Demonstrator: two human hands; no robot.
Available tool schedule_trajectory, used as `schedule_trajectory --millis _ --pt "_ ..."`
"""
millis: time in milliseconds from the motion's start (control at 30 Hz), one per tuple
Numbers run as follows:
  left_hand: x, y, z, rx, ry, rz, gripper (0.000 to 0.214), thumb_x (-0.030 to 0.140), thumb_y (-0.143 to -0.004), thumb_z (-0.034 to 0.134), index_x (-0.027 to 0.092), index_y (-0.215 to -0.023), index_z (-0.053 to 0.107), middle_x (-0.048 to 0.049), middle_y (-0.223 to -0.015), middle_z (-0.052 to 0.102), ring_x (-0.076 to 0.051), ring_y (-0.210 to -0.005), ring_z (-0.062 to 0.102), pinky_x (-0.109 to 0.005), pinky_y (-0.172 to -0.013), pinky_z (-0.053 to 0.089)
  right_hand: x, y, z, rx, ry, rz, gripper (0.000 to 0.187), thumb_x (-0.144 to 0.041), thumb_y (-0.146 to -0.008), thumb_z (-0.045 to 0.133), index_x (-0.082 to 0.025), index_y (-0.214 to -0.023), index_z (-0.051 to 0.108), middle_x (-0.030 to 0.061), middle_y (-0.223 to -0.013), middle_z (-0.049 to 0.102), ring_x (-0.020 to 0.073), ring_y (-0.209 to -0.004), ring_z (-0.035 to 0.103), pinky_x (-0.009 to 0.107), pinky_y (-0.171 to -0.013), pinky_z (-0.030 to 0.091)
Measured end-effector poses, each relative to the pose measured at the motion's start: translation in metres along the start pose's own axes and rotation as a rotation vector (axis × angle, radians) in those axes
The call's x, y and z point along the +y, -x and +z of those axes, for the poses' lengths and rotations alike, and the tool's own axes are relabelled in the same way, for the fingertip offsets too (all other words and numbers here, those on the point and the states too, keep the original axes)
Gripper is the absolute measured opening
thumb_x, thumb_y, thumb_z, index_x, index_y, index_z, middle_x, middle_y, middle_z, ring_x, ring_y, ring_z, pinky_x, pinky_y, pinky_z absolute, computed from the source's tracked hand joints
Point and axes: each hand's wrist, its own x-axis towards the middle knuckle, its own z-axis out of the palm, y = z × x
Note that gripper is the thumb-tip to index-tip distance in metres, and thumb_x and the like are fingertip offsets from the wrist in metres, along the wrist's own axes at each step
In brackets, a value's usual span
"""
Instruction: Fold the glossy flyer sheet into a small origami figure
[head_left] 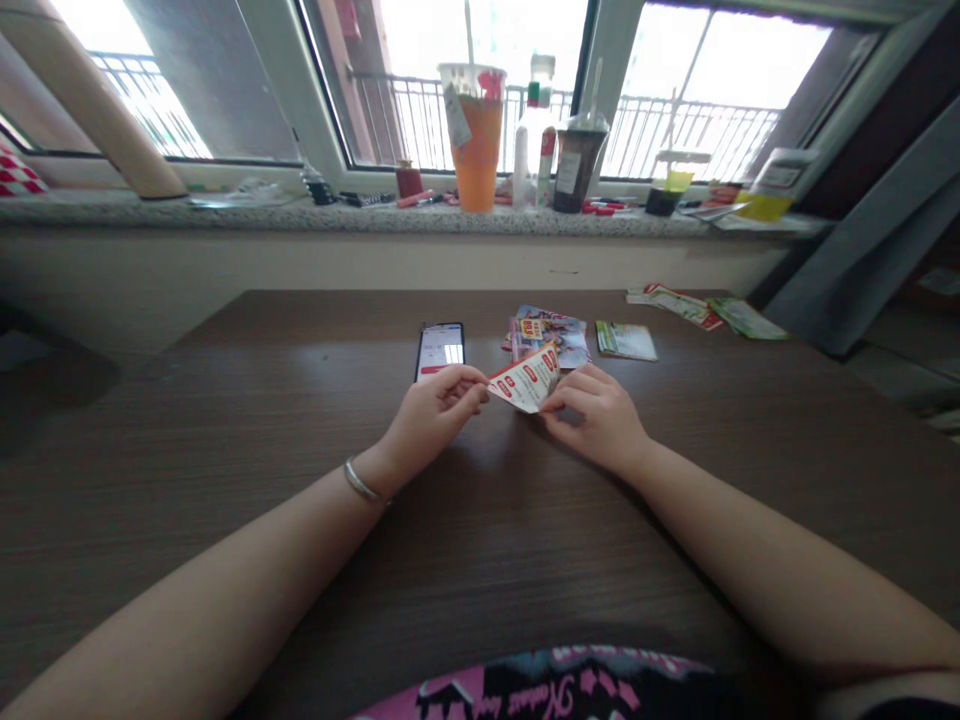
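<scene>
Left hand (431, 415) and right hand (600, 415) each pinched one end of the coupon strip (525, 380), held taut above the bench (480, 560).

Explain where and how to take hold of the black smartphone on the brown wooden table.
Pinch the black smartphone across its two long edges, from above: it lies flat, screen up, on the brown wooden table, free on both sides, beyond the left hand.
</scene>
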Motion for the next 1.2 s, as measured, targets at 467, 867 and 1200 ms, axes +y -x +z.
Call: schedule_trajectory --millis 467,867,1200 --pt "0.011 0.003 -0.002 -0.026 -0.690 0.442 0.009 0.023 -0.088 0.055 0.019 -0.085 0.062 -0.0009 -0.074 0.065 -0.013 -0.067 0.060 -0.023 -0.061 0.044 0.004 0.000 0.001 0.143 0.087 0.046 0.023 -0.024 -0.083 0.065 -0.023 -0.106 0.067 0.0054 -0.108 0.069 0.0231 -0.104 0.057 0.041 -0.094 0.044" --pt "0.009 0.004 -0.007 0.012 -0.689 0.383 0.028 0.031 -0.093 0.046 0.019 -0.108 0.065 -0.0098 -0.098 0.060 -0.022 -0.090 0.056 -0.038 -0.079 0.048 0.002 0.000 0.004 -0.067 -0.045 -0.021 0.009 -0.013 -0.079 0.059 -0.021 -0.079 0.065 0.0028 -0.085 0.070 0.0198 -0.090 0.060 0.035 -0.087 0.049" --pt "0.010 0.002 -0.005 -0.211 -0.832 0.443 0.018 0.026 -0.090 0.052 0.022 -0.095 0.070 -0.0029 -0.104 0.070 -0.029 -0.118 0.050 -0.050 -0.103 0.036 0.007 0.002 0.009 -0.240 -0.056 -0.188 0.009 -0.016 -0.082 0.057 -0.021 -0.082 0.064 0.0035 -0.089 0.070 0.0218 -0.097 0.060 0.036 -0.089 0.050"
